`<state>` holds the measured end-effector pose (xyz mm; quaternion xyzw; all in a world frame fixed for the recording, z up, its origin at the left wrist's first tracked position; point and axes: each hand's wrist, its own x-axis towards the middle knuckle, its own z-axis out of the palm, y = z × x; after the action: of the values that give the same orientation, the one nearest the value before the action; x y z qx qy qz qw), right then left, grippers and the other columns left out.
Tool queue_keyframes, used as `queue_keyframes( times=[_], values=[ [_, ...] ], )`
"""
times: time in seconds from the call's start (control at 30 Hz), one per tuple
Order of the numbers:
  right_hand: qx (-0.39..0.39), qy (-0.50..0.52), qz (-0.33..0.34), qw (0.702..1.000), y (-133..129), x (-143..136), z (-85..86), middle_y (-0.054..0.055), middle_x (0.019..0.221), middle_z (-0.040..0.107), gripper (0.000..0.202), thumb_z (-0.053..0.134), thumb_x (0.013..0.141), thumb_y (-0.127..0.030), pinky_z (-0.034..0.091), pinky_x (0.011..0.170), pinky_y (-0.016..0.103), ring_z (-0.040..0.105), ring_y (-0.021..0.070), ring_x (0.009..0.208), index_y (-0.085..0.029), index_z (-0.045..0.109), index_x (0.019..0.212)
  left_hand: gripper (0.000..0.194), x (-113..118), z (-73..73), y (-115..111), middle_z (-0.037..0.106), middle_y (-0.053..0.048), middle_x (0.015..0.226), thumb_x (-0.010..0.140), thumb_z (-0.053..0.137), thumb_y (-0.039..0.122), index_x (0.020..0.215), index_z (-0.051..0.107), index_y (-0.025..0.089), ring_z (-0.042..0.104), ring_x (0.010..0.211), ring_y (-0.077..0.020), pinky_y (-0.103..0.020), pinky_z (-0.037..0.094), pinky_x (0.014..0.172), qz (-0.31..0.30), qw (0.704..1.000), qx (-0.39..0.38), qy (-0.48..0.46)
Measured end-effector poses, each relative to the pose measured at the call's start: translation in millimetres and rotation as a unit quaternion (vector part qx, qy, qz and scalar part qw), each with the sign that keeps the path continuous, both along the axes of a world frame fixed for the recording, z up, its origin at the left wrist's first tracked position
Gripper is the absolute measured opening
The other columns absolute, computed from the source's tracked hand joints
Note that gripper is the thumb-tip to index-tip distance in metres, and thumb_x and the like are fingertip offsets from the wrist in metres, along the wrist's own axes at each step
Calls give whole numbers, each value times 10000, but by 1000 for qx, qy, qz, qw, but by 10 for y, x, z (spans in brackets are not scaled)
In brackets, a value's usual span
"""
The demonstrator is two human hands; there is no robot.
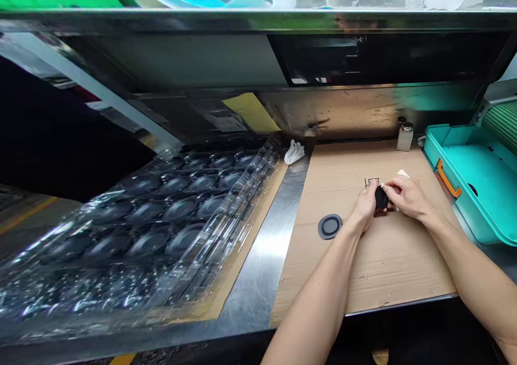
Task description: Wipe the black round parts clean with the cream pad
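Observation:
Over the cardboard sheet [388, 268], my left hand [365, 204] is wrapped round a small black part [381, 197]. My right hand [406, 195] meets it from the right, its fingers pinched at the part's upper edge; a bit of white shows beside these fingers, too small to name. A pale, flat piece [403, 173] shows just behind my right hand. To the left of my left forearm, a dark grey oval piece [330, 226] with a raised ring lies flat on the cardboard.
Clear plastic trays with dark round pieces [147, 211] fill the left side. A crumpled white tissue [294, 152] lies beside them. A small bottle [405, 137] stands at the back of the cardboard. At right is a teal bin [476, 192] with an orange handle. A dark-sleeved person [60, 133] is at far left.

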<state>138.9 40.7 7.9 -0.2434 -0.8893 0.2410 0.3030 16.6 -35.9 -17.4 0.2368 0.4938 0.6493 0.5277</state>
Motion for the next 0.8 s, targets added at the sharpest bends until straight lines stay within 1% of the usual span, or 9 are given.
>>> queue_keyframes(
  times=[0.1, 0.17, 0.3, 0.43, 0.53, 0.67, 0.73, 0.8],
  values=[
    [30, 2, 13, 999, 17, 22, -3, 46, 792, 684, 193, 564, 942, -284, 406, 679, 280, 579, 162, 707, -189, 700, 843, 566, 13, -1, -4, 590, -40, 475, 985, 387, 579, 701, 608, 143, 479, 350, -107, -206, 344, 382, 8, 995, -41, 88],
    [52, -22, 27, 998, 24, 46, 16, 53, 813, 689, 183, 554, 942, -258, 405, 681, 280, 584, 165, 719, -190, 702, 857, 597, 16, 8, -10, 585, -43, 471, 986, 352, 589, 668, 600, 148, 469, 345, -105, -209, 323, 377, 9, 987, -62, 148],
    [84, -89, 51, 991, 23, 86, 77, 49, 821, 694, 198, 527, 939, -212, 393, 689, 278, 577, 166, 722, -205, 705, 852, 608, -1, 36, -35, 631, -62, 556, 983, 348, 572, 616, 592, 153, 551, 421, -119, -224, 404, 441, -10, 966, -66, 248],
    [89, -133, 26, 987, 9, 87, 96, 23, 722, 660, 222, 544, 899, -187, 336, 625, 275, 517, 142, 630, -203, 654, 708, 572, -17, 52, -60, 633, -57, 580, 989, 345, 514, 611, 584, 157, 540, 431, -110, -222, 402, 452, -29, 953, -65, 296],
    [66, -134, 26, 988, 1, 79, 93, 14, 689, 648, 211, 559, 862, -163, 331, 614, 268, 507, 132, 612, -195, 641, 670, 570, -16, 46, -66, 622, -56, 572, 982, 350, 525, 610, 577, 157, 532, 420, -107, -220, 382, 431, -35, 954, -65, 289],
    [46, -78, 42, 995, -8, 76, 134, 13, 681, 643, 198, 544, 874, -190, 352, 635, 261, 529, 135, 636, -191, 666, 718, 561, -7, 25, -55, 635, -62, 595, 977, 339, 539, 664, 597, 151, 528, 386, -115, -229, 356, 380, -34, 970, -75, 228],
    [42, -55, 35, 997, -1, 79, 156, 10, 673, 634, 190, 538, 873, -209, 353, 639, 264, 525, 138, 638, -195, 658, 727, 548, -9, 18, -40, 633, -61, 590, 982, 330, 520, 695, 606, 144, 531, 378, -121, -229, 345, 361, -24, 977, -80, 196],
    [31, -41, 13, 999, 21, 84, 161, 7, 668, 620, 174, 540, 865, -230, 347, 632, 268, 519, 141, 638, -199, 628, 718, 544, -20, 19, -24, 627, -58, 572, 988, 318, 508, 740, 623, 132, 534, 373, -126, -228, 344, 356, -10, 984, -85, 155]
  ],
)
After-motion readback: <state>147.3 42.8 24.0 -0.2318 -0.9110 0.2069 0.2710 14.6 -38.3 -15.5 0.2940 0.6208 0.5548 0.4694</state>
